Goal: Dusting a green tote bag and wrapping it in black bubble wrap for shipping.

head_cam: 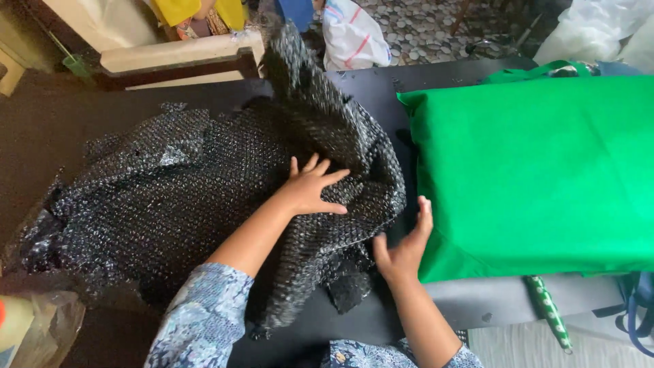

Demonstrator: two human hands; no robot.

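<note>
From my view the black bubble wrap (204,197) lies crumpled across the dark counter (368,88), one corner standing up at the far side. My left hand (310,187) rests flat on it, fingers (320,167) spread open and gripping nothing. My right hand (403,245) sits at the edge of the green fabric stack (538,170), fingers open, thumb by the wrap's ragged near flap, palm against the green edge. I judge the wrap slippery under a flat palm, so it could slide or bunch instead of folding. The right hand could nudge the green stack askew, and the hanging flap at the counter's near edge might drag the sheet off.
</note>
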